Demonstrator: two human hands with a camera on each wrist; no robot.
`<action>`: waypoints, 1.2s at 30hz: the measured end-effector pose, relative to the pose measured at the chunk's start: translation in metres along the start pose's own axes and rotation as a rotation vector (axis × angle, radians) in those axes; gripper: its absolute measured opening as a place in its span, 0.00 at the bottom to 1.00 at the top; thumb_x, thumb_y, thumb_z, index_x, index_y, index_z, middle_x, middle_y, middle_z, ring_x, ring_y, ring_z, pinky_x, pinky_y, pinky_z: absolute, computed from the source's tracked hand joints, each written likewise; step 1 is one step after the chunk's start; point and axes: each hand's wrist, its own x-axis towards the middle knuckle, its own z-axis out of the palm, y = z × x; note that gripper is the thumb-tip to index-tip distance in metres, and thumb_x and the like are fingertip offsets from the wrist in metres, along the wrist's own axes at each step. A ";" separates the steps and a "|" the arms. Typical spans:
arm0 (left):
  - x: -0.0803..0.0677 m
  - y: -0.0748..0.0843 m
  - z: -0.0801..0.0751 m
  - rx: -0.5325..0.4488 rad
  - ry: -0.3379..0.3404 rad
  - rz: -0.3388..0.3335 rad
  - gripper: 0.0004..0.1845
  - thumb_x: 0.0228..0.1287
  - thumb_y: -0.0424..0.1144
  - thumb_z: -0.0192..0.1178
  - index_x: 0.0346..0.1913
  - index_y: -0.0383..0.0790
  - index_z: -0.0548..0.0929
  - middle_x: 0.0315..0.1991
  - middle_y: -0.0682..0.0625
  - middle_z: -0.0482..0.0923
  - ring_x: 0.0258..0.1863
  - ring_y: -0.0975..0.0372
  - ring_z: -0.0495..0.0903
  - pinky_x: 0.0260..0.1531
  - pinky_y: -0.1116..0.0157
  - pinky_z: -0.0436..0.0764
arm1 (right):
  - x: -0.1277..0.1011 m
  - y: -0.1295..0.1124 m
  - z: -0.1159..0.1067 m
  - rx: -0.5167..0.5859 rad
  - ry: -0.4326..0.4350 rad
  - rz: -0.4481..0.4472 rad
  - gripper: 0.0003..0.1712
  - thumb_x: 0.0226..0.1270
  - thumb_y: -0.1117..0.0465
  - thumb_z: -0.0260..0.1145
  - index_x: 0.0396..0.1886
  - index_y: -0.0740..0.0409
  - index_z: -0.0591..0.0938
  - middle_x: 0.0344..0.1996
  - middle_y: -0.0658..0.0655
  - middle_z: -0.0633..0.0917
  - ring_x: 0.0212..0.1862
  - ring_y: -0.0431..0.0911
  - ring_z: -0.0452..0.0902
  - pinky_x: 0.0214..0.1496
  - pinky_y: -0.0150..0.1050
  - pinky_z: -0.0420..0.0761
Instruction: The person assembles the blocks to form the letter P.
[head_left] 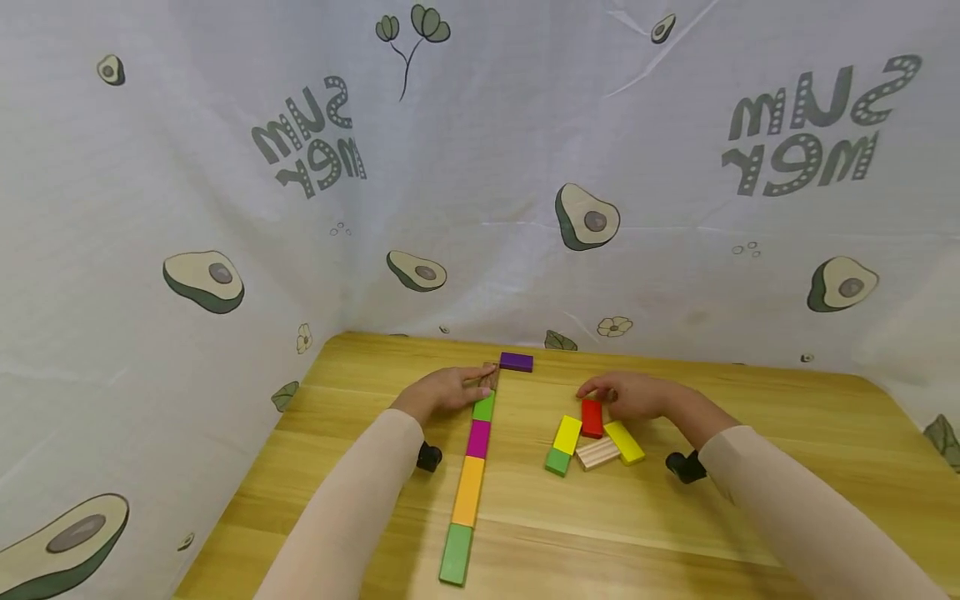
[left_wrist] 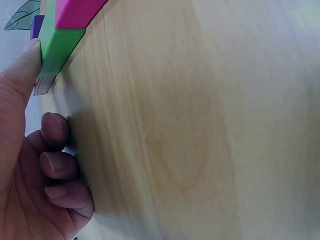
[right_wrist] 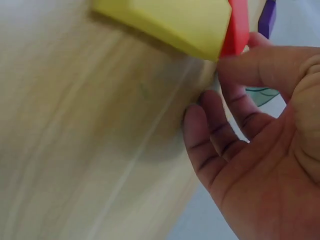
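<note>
My left hand is at the far end of a straight row of blocks. Its index finger lies over a brown block, and the extended thumb touches the row near the adjoining green block; the other fingers are curled. A magenta block, orange blocks and a darker green block continue the row nearer me. My right hand is around the far end of a red block, thumb and index close to its sides. Whether they press it is unclear. A yellow block lies by the thumb.
A purple block lies to the right of the row's far end. Near the red block are a natural wood block, another yellow block and a green one. A printed curtain hangs behind the wooden table.
</note>
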 end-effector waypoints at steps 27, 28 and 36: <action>0.002 -0.009 0.002 0.031 0.005 0.012 0.28 0.66 0.62 0.45 0.68 0.73 0.55 0.68 0.52 0.58 0.67 0.51 0.56 0.63 0.49 0.57 | 0.038 0.013 0.007 0.016 0.310 0.015 0.18 0.65 0.54 0.62 0.50 0.58 0.74 0.29 0.54 0.75 0.30 0.46 0.68 0.34 0.39 0.70; 0.002 -0.009 0.003 0.029 0.003 0.010 0.28 0.66 0.61 0.45 0.68 0.73 0.55 0.68 0.52 0.58 0.67 0.51 0.56 0.63 0.50 0.57 | 0.041 0.012 0.007 0.031 0.313 0.018 0.18 0.65 0.54 0.62 0.50 0.59 0.74 0.29 0.54 0.75 0.30 0.47 0.68 0.34 0.39 0.70; 0.001 -0.005 0.000 0.027 0.008 -0.010 0.29 0.65 0.62 0.46 0.68 0.74 0.54 0.69 0.52 0.57 0.67 0.50 0.56 0.63 0.49 0.57 | 0.055 0.002 0.009 0.071 0.319 0.040 0.19 0.65 0.56 0.62 0.52 0.59 0.72 0.27 0.56 0.72 0.30 0.48 0.65 0.32 0.39 0.67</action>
